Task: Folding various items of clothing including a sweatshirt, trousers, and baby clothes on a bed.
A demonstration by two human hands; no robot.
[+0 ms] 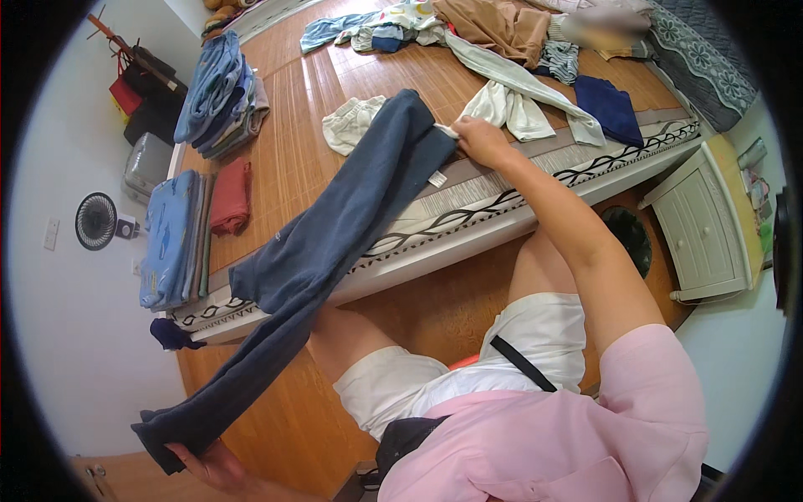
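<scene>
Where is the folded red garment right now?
In the head view, the folded red garment lies on the bamboo mat at the left, beside the blue folded stack.

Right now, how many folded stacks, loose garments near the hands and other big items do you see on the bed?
Folded stacks: 3, blue pile, light blue stack, red piece
Held navy trousers: 1
Loose white garments: 2, shorts, top
Dark blue cloth: 1
Total: 7
</scene>
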